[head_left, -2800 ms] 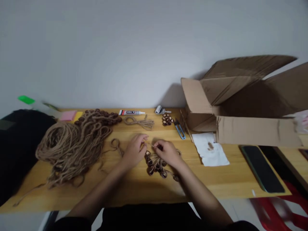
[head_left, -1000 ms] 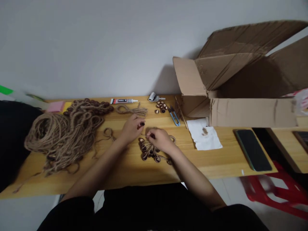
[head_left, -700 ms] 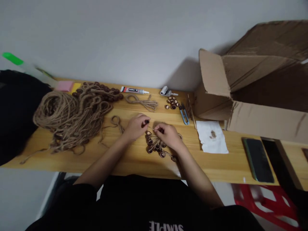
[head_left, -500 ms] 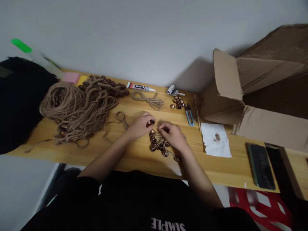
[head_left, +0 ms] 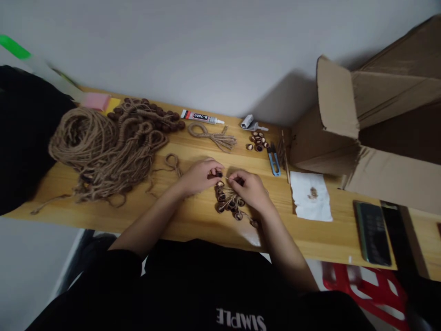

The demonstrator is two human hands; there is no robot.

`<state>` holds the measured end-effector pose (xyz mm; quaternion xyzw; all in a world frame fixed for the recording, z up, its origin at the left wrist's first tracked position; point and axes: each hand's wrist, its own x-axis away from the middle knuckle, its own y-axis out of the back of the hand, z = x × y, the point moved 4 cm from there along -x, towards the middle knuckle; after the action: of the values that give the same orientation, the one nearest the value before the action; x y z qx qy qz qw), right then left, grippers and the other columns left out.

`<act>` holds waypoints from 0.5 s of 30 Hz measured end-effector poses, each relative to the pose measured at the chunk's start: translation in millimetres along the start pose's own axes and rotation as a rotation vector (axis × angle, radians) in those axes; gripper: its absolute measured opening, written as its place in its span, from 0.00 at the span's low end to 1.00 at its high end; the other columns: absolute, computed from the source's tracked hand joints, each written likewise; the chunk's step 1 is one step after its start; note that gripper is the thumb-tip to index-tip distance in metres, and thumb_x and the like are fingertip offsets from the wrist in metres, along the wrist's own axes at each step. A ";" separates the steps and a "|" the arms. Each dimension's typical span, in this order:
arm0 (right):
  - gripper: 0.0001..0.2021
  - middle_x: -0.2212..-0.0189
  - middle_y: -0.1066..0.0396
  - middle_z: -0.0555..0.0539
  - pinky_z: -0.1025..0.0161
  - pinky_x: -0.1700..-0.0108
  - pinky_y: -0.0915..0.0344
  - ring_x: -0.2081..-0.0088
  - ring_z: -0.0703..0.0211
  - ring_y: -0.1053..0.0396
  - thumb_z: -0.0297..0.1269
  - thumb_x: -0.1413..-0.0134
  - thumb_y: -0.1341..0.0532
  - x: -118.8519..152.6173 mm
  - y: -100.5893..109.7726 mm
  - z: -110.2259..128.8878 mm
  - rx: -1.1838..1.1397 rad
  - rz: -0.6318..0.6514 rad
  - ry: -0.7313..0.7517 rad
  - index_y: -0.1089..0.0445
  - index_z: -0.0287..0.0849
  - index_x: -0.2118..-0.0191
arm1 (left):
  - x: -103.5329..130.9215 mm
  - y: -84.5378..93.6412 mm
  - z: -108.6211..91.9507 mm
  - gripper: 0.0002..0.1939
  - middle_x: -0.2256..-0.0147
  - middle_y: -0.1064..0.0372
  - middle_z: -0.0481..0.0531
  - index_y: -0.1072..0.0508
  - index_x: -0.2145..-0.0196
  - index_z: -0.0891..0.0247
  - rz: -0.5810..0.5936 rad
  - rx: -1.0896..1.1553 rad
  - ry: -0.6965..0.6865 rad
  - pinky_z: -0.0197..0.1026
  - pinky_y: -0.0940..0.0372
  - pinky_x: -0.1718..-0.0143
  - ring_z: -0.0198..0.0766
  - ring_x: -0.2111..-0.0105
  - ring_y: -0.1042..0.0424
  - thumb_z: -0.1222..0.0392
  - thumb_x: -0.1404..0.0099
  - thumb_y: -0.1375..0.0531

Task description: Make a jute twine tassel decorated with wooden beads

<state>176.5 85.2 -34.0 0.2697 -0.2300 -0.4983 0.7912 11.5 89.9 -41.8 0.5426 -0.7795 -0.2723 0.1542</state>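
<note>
My left hand (head_left: 203, 176) is closed, with a small dark brown nutshell (head_left: 219, 174) pinched between thumb and fingertips. Just to its right, my right hand (head_left: 250, 188) pinches a thin, pale strand or stick (head_left: 226, 178) whose tip points toward the nutshell. Whether it is twine or a stick, I cannot tell. Below both hands lies a bundle of twine (head_left: 230, 195) with several brown shells (head_left: 237, 214) at its ends, partly covered by my right hand. A short loop of twine (head_left: 171, 161) rests left of my left hand.
A big heap of twine (head_left: 82, 138) with brown beads lies left. Along the wall are a glue tube (head_left: 201, 117), a tied twine bundle (head_left: 213, 136), loose shells (head_left: 259, 140) and blue thread snips (head_left: 274, 161). A stained tissue (head_left: 310, 202), phone (head_left: 372, 233) and cardboard box (head_left: 337, 101) stand right.
The view has shifted slightly. My hands keep their pinches close together, and the pale thing shows a shorter length between them.
</note>
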 end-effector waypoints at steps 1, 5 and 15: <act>0.06 0.73 0.26 0.49 0.67 0.66 0.41 0.71 0.61 0.32 0.31 0.48 0.42 0.1 0.1 0.3 -0.002 0.001 0.003 0.28 0.41 0.71 | 0.1 0.0 0.5 0.11 0.65 0.30 0.51 0.26 0.62 0.65 -0.003 0.002 -0.011 0.39 0.32 0.65 0.34 0.70 0.31 0.66 0.44 0.40; 0.06 0.73 0.26 0.49 0.67 0.66 0.41 0.71 0.61 0.32 0.31 0.49 0.42 0.3 0.3 1.2 -0.005 0.002 0.011 0.28 0.41 0.71 | 0.8 -2.1 2.5 0.09 0.65 0.32 0.50 0.26 0.64 0.65 -0.025 0.001 -0.038 0.37 0.34 0.67 0.32 0.72 0.33 0.67 0.44 0.40; 0.05 0.74 0.26 0.50 0.67 0.67 0.42 0.72 0.62 0.33 0.30 0.49 0.42 1.0 0.9 3.5 0.027 -0.015 0.013 0.29 0.41 0.72 | -1.3 -6.3 -1.0 0.07 0.66 0.33 0.49 0.26 0.67 0.65 -0.157 -0.048 0.010 0.37 0.35 0.67 0.31 0.73 0.35 0.70 0.46 0.39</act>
<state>175.3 83.9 -30.7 0.2852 -0.2296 -0.4995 0.7852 17.3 89.2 -44.6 0.5996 -0.7270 -0.2994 0.1493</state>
